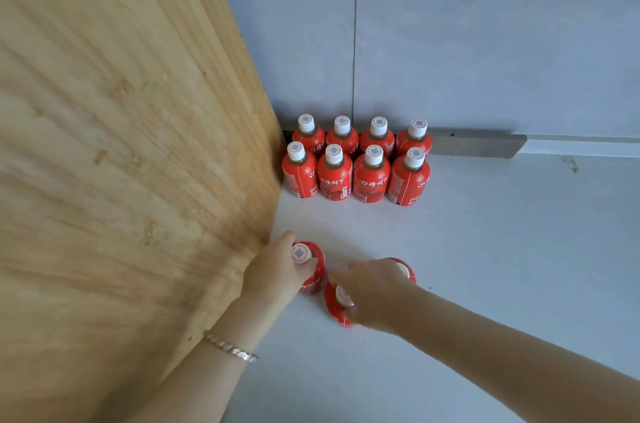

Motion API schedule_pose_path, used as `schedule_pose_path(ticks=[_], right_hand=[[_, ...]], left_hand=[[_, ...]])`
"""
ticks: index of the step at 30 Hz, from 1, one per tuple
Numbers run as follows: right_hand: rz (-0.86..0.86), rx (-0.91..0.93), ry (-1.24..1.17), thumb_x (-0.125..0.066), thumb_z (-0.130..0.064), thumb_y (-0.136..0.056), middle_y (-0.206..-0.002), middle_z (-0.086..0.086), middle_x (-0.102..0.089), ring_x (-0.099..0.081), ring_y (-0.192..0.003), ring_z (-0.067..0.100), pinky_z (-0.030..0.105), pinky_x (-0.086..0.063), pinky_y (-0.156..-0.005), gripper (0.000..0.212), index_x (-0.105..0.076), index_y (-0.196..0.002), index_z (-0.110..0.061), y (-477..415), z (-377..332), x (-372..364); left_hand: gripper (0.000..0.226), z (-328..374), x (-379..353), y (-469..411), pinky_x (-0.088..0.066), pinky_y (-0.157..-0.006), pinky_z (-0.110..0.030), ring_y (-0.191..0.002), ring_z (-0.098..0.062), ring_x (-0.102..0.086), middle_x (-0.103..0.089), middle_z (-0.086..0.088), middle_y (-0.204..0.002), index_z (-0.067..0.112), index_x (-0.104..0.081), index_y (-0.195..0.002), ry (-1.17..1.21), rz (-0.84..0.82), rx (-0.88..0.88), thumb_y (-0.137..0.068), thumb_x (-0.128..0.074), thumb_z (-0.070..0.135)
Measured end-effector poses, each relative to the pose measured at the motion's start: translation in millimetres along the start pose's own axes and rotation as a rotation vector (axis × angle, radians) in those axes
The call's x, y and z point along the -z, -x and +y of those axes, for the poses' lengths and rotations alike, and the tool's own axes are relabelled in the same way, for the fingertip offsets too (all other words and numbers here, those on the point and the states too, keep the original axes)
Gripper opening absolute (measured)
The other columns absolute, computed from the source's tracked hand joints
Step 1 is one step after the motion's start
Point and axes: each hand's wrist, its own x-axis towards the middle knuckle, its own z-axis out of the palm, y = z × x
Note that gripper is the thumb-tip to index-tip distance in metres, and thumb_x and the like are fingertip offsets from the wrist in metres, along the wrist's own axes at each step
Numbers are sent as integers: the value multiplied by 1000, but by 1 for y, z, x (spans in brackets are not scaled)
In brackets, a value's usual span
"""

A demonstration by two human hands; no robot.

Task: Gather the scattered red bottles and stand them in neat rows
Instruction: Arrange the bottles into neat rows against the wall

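Observation:
Several red bottles with white caps stand in two neat rows (356,159) against the back wall, next to the wooden panel. Nearer to me, three more red bottles stand upright on the white surface. My left hand (277,272) grips the neck of the left bottle (317,266), whose cap shows between the fingers. My right hand (375,291) reaches over the other two: its fingers close around the cap of the near bottle (337,305), and the hand covers most of the right bottle (405,268).
A tall wooden panel (121,145) walls off the left side. Grey tiled wall (485,34) runs behind, with a metal strip (478,143) at its base. White surface (502,249) spreads to the right and front.

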Motion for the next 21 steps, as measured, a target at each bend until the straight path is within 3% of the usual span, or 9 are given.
schedule_pose_path(ticks=[4,8,11,15,18,21], right_hand=[[-3,-75,-55,-56,-28,-85,-116,6,-62,-59,-107,28,30,-41,-71,44,-46,-127,-19,-10,5,-4],[54,-154,-191,-60,-33,-82,-114,5,-63,-60,-104,27,33,-48,-75,47,-47,-125,-21,-13,5,-1],[163,-256,-376,-63,-33,-80,-113,4,-63,-60,-102,25,31,-48,-78,46,-49,-122,-21,-14,9,10],[343,-386,-607,-62,-30,-81,-105,6,-65,-58,-87,22,28,-43,-68,38,-53,-115,-15,-21,23,24],[443,-465,-646,-60,-30,-84,-93,8,-61,-54,-78,22,27,-40,-58,31,-50,-107,-10,-39,35,31],[490,-522,-609,-55,-31,-88,-84,5,-55,-52,-74,24,26,-34,-50,32,-49,-107,-6,-65,47,36]], left_hand=[[26,3,-2,-8,-36,-61,-30,-70,-29,-53,-46,4,-61,14,-43,-74,100,79,19,-78,-65,28],[16,23,11,-37,-36,-67,-28,-75,-24,-52,-57,-3,-78,12,-54,-84,231,198,35,-80,-64,23],[23,37,18,-64,-35,-69,-26,-78,-21,-51,-59,-7,-86,3,-57,-94,329,208,27,-80,-66,19],[22,43,14,-91,-38,-70,-28,-89,-32,-61,-64,-16,-90,1,-57,-89,360,160,-24,-79,-67,18],[18,46,5,-93,-41,-72,-30,-84,-26,-58,-61,-10,-86,5,-54,-85,377,141,-97,-80,-68,15],[19,43,-4,-89,-52,-83,-38,-88,-21,-59,-62,-11,-95,3,-57,-90,398,221,-124,-79,-69,14]])
